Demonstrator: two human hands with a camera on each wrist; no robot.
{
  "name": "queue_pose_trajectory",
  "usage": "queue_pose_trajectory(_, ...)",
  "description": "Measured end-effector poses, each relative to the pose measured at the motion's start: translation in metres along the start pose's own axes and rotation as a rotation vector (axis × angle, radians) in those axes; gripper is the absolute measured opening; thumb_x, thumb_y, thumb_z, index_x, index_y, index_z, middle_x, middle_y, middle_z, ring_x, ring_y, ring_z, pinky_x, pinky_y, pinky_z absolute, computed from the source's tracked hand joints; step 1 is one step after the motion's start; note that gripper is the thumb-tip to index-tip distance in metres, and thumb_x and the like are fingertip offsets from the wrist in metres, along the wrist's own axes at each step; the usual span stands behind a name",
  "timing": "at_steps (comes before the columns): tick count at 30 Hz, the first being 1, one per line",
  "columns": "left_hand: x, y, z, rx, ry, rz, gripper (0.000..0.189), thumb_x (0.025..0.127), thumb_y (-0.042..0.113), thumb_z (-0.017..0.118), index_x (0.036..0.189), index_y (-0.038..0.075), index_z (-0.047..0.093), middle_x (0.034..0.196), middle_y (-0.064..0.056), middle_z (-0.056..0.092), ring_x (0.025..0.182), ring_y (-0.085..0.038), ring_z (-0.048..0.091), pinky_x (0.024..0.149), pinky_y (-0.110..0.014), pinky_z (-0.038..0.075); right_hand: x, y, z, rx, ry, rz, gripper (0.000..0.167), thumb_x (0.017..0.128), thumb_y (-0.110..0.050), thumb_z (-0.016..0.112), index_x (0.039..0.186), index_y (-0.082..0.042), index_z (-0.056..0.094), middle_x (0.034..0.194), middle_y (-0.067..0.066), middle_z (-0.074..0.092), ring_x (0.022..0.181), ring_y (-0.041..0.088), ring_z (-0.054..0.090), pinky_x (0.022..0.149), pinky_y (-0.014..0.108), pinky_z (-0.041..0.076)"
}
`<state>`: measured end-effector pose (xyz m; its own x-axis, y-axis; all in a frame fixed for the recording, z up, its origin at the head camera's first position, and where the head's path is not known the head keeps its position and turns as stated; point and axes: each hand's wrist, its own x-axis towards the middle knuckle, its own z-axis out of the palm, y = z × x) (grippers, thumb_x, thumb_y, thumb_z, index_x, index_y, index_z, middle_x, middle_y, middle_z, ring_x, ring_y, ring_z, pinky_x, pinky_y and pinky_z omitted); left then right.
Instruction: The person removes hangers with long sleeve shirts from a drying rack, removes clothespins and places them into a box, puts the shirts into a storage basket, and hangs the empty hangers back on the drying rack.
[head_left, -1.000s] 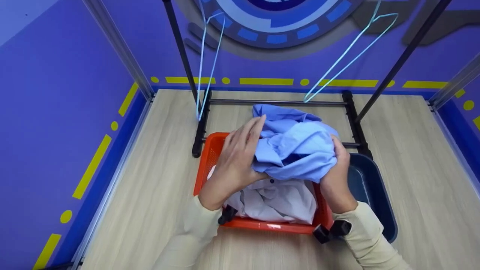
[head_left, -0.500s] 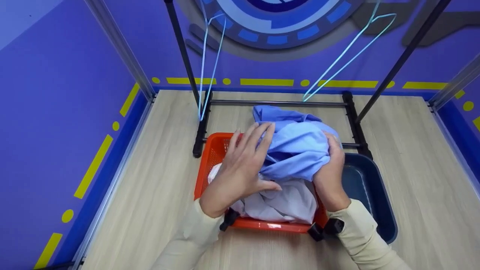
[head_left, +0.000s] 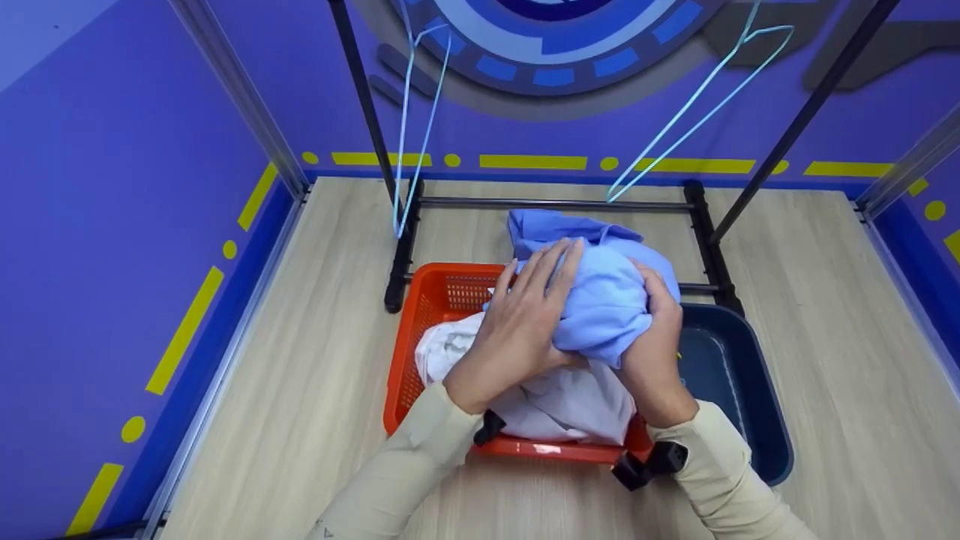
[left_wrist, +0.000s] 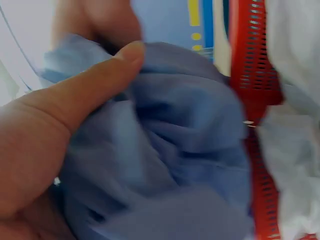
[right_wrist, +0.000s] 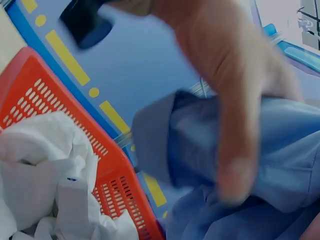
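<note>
A bunched-up light blue shirt (head_left: 604,292) is held between both hands above the right part of a red basket (head_left: 397,360). From the left, my left hand (head_left: 521,322) grips it, the fingers lying over the cloth and the thumb underneath. On the other side my right hand (head_left: 656,360) holds the shirt with its fingers partly buried in the folds. In the left wrist view the left thumb (left_wrist: 95,87) crosses the cloth. A folded band of the shirt (right_wrist: 155,140) shows beside the right thumb in the right wrist view. White clothes (head_left: 555,409) lie in the basket.
To the right of the basket stands a dark blue tub (head_left: 772,420). Behind it is a black rack frame (head_left: 555,202) with upright poles. Two pale blue hangers, one on the left (head_left: 403,150) and one on the right (head_left: 697,105), hang there.
The left hand has lifted off the shirt's left side, spread, then moved right and taken hold of the cloth again. The right hand has shifted slightly left and gathered the shirt tighter.
</note>
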<state>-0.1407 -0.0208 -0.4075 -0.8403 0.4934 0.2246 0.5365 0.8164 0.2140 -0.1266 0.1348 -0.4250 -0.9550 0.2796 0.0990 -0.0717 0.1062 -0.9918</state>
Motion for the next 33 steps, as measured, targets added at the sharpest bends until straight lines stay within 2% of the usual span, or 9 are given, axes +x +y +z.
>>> queue_pose_trajectory(4, 0.008, -0.009, 0.016, -0.085, 0.041, -0.016, 0.127, 0.063, 0.062, 0.081, 0.155, 0.021, 0.004, 0.158, -0.005, 0.025, 0.145, -0.023, 0.029, 0.114, -0.052, 0.030, -0.001, -0.004, 0.001, 0.036, -0.004, 0.065, 0.033, 0.101, -0.001, 0.038, 0.130, -0.001, 0.055, 0.130, 0.008, 0.056, 0.121, 0.012, 0.048, 0.112, 0.035, 0.033)
queue_pose_trajectory(7, 0.013, -0.013, 0.025, -0.138, 0.082, -0.012, 0.123, 0.066, 0.056, 0.081, 0.155, 0.021, 0.004, 0.158, -0.005, 0.025, 0.144, -0.023, 0.029, 0.113, -0.052, 0.031, -0.001, -0.006, 0.001, 0.039, -0.001, 0.095, 0.032, 0.100, 0.000, 0.038, 0.128, 0.001, 0.056, 0.130, 0.010, 0.056, 0.121, 0.014, 0.048, 0.111, 0.035, 0.034)
queue_pose_trajectory(13, 0.018, -0.017, 0.038, -0.208, 0.175, 0.038, 0.121, 0.065, 0.056, 0.081, 0.155, 0.017, 0.009, 0.157, -0.004, 0.028, 0.144, -0.020, 0.031, 0.114, -0.049, 0.031, -0.002, -0.005, 0.000, 0.087, -0.048, 0.047, 0.031, 0.095, 0.006, 0.042, 0.122, 0.000, 0.057, 0.124, 0.006, 0.058, 0.116, 0.013, 0.051, 0.101, 0.023, 0.039)
queue_pose_trajectory(17, 0.022, -0.016, 0.045, -0.237, 0.213, 0.075, 0.122, 0.063, 0.057, 0.082, 0.154, 0.014, 0.012, 0.158, -0.003, 0.028, 0.145, -0.017, 0.029, 0.115, -0.044, 0.031, 0.000, -0.003, -0.002, 0.151, -0.101, 0.002, 0.031, 0.094, 0.008, 0.042, 0.121, -0.001, 0.055, 0.118, 0.001, 0.060, 0.114, 0.014, 0.053, 0.099, 0.021, 0.041)
queue_pose_trajectory(23, 0.029, -0.010, 0.053, -0.282, 0.284, 0.075, 0.117, 0.062, 0.051, 0.084, 0.152, 0.012, 0.019, 0.157, -0.003, 0.030, 0.145, -0.015, 0.030, 0.115, -0.041, 0.031, 0.003, -0.005, -0.007, 0.175, -0.183, 0.024, 0.034, 0.097, 0.005, 0.039, 0.129, -0.002, 0.048, 0.122, -0.004, 0.055, 0.119, 0.012, 0.049, 0.101, 0.020, 0.039)
queue_pose_trajectory(26, 0.030, -0.008, 0.058, -0.282, 0.351, 0.090, 0.107, 0.062, 0.046, 0.084, 0.145, 0.005, 0.032, 0.148, -0.007, 0.045, 0.136, -0.017, 0.044, 0.112, -0.038, 0.035, 0.004, -0.007, -0.009, 0.210, -0.207, 0.050, 0.034, 0.098, 0.004, 0.037, 0.129, -0.003, 0.049, 0.121, -0.005, 0.055, 0.118, 0.011, 0.049, 0.102, 0.019, 0.039)
queue_pose_trajectory(29, 0.030, -0.006, 0.062, -0.257, 0.423, 0.101, 0.092, 0.064, 0.040, 0.083, 0.135, -0.002, 0.043, 0.130, -0.012, 0.060, 0.121, -0.019, 0.058, 0.109, -0.034, 0.038, 0.004, -0.009, -0.010, 0.261, -0.221, 0.067, 0.033, 0.099, 0.003, 0.036, 0.127, -0.004, 0.051, 0.118, -0.006, 0.057, 0.116, 0.010, 0.051, 0.101, 0.020, 0.041)
queue_pose_trajectory(33, 0.032, -0.005, 0.064, -0.238, 0.491, 0.104, 0.078, 0.065, 0.036, 0.082, 0.125, -0.004, 0.050, 0.115, -0.012, 0.067, 0.107, -0.019, 0.065, 0.103, -0.031, 0.042, 0.004, -0.010, -0.012, 0.276, -0.244, 0.059, 0.033, 0.099, 0.002, 0.038, 0.129, -0.005, 0.051, 0.120, -0.007, 0.058, 0.118, 0.010, 0.051, 0.101, 0.020, 0.041)
